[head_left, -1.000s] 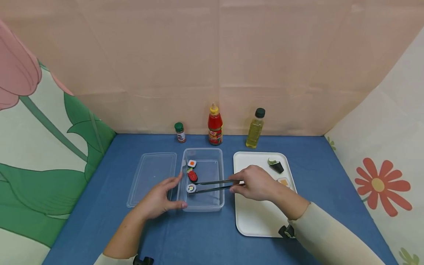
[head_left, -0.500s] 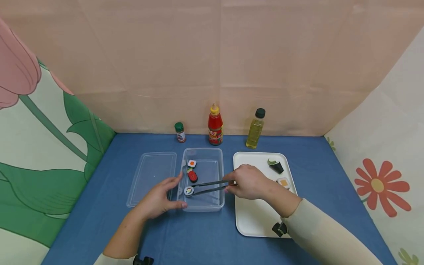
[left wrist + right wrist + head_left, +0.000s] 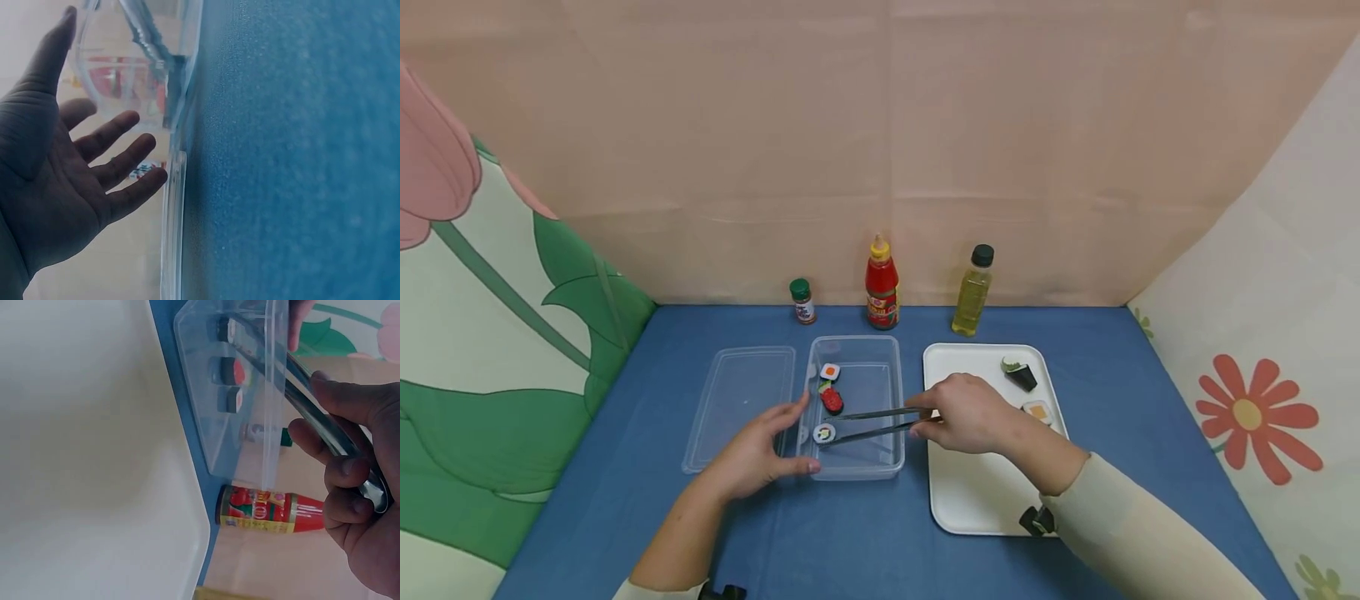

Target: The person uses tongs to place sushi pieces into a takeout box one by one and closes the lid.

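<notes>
My right hand (image 3: pixel 970 414) grips metal tongs (image 3: pixel 325 428), which slant down into a clear plastic container (image 3: pixel 865 474). The tong tips lie spread at a round sushi roll (image 3: pixel 824 433) with a white rim, in the container's near left corner. Behind that roll, along the left wall, sit a red-topped sushi piece (image 3: pixel 832 402) and a white piece with an orange centre (image 3: pixel 831 372). My left hand (image 3: pixel 758 454) is at the container's left side, thumb near the front corner and fingertips along the wall. Its fingers look spread and loosely straight in the left wrist view.
A clear lid (image 3: pixel 741 404) lies left of the container. To the right, a white tray (image 3: pixel 973 504) bears a dark cone-shaped roll (image 3: pixel 1019 375) and a white-and-orange piece (image 3: pixel 1037 411). Behind stand a green-capped jar (image 3: pixel 802 302), a red sauce bottle (image 3: pixel 882 287) and an oil bottle (image 3: pixel 972 292).
My right hand and the tongs have shifted a little left, and the round roll has moved slightly left too. The tong tips have spread slightly. My left hand stays at the container.
</notes>
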The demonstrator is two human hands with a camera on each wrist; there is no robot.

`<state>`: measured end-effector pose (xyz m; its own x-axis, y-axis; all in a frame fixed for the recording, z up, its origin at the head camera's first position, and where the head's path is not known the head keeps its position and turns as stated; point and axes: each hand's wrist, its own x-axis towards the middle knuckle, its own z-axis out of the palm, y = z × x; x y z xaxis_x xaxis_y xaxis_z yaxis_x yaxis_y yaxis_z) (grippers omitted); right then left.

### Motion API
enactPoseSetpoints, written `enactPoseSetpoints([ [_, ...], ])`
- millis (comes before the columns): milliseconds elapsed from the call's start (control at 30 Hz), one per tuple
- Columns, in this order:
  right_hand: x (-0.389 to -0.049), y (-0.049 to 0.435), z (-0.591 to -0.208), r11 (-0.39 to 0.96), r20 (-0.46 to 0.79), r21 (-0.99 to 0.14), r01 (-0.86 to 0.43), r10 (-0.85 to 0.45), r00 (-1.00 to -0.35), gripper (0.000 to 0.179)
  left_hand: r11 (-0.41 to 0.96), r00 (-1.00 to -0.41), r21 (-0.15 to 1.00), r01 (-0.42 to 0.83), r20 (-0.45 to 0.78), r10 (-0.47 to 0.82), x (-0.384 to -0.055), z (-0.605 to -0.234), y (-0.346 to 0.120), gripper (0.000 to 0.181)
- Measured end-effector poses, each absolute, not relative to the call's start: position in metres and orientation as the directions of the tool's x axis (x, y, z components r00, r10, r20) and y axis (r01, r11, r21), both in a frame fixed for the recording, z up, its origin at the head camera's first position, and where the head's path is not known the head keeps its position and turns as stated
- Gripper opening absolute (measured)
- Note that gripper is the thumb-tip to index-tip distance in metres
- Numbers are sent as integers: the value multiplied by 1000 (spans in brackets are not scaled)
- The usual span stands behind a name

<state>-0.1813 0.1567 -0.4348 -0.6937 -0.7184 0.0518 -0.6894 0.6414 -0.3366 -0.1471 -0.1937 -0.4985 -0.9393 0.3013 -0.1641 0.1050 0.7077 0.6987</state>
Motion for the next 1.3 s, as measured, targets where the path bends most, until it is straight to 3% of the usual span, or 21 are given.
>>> enactPoseSetpoints([
  [1300,-143,232,-451,641,245,-464,-612,-571,-784,32,717,-946,696,46,-199,254,-148,-500,-190,107],
])
